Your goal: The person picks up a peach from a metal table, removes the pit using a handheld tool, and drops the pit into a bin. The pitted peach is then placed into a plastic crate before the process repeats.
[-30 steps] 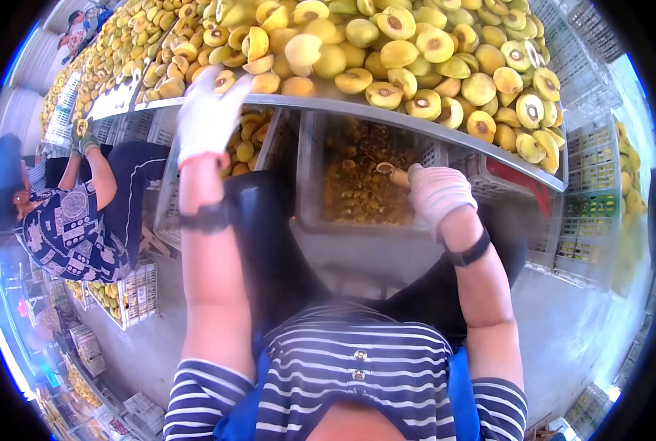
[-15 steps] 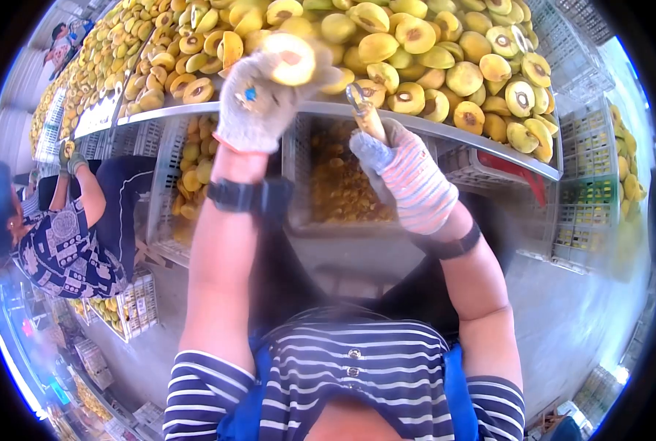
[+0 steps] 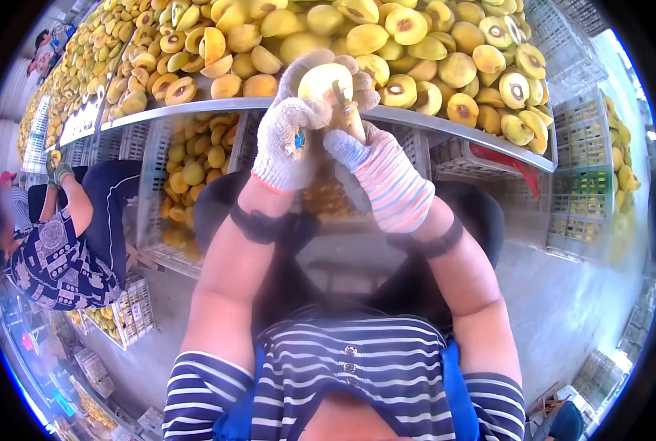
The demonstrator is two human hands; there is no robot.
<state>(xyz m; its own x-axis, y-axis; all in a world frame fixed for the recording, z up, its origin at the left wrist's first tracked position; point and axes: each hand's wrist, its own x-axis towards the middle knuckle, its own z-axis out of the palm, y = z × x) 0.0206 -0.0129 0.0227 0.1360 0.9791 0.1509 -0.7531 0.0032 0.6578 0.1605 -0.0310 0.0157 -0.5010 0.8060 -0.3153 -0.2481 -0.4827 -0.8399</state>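
Observation:
My left hand (image 3: 287, 140), in a pale knit glove with a torn palm showing a blue spot, curls its fingers around a yellow peach half (image 3: 319, 79). In a striped glove, my right hand (image 3: 393, 180) grips a pitting tool (image 3: 352, 123) by its light wooden handle. The tool's metal end overlaps the right side of the peach half's cut face. Both hands meet over the front edge of a metal-rimmed table (image 3: 416, 120) heaped with halved peaches (image 3: 406, 26), several of them with stones still in.
Below the table, a crate (image 3: 149, 206) of peaches stands at left, and a bin of brownish bits (image 3: 328, 200) lies beneath my hands. More crates (image 3: 579, 213) stack at right. A co-worker (image 3: 67, 253) sits at far left, hands at the table's edge.
My left hand has moved right with the peach half and closed its fingers around it. My right hand has shifted slightly left and up, bringing the pitting tool onto the fruit.

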